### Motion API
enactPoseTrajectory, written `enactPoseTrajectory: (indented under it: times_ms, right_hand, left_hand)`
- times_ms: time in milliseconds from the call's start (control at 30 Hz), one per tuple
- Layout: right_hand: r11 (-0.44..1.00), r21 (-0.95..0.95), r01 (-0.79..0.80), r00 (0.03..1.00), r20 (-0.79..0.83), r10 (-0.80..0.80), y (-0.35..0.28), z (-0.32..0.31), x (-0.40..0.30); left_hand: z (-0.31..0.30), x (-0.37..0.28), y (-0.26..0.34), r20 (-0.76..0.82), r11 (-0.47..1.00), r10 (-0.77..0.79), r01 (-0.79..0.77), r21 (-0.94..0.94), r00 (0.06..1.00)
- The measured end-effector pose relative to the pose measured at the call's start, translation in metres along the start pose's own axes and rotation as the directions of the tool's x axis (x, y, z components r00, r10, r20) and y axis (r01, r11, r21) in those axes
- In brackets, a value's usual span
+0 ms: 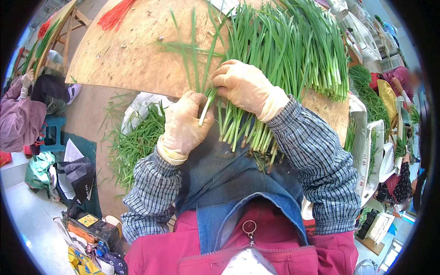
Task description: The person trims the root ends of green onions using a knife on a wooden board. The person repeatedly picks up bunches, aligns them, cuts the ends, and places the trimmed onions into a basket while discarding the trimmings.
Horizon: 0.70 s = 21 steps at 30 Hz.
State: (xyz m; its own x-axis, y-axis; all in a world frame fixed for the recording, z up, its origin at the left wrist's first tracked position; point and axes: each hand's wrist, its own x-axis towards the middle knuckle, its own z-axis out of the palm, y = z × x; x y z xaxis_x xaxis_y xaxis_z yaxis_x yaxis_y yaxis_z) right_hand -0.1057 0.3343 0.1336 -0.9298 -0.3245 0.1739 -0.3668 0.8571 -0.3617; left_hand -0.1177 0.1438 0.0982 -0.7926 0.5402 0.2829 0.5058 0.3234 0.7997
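Observation:
Garlic chives with pale stems (205, 110) are gripped between the thumb and fingers of my gloved left hand (187, 123). Some of their leaves fan up over the wooden board (137, 51), partly blurred. Close beside them, my gloved right hand (245, 87) has its fingers curled, the tips at the held chives; whether they pinch any is hidden. Under and beyond that hand lies a large pile of garlic chives (271, 44). Stem ends (261, 139) from the pile hang over the board's near edge, above my denim apron (220, 168).
Red ties (115, 15) lie at the board's far left. Loose green leaves (137, 137) and a white plastic bag (142, 110) are below its left edge. A person in a purple top (20, 110) sits at left near a blue stool (53, 132). White crates (362, 34) stand at right.

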Motion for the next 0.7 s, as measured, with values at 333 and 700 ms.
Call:
enactPoseTrajectory:
  times_ms: [333,700]
  right_hand:
    - [0.973,-0.194,0.128,0.990,-0.032,-0.137,-0.004,0.009,0.001]
    - [0.975,-0.200,0.101,0.973,-0.183,-0.139,-0.025,-0.028,-0.002]
  left_hand:
    - [-0.065,-0.059,0.006,0.145,0.819,-0.423,0.446,-0.362,0.895]
    - [-0.043,-0.027,0.015,0.191,0.668,-0.523,0.539,-0.514,0.830]
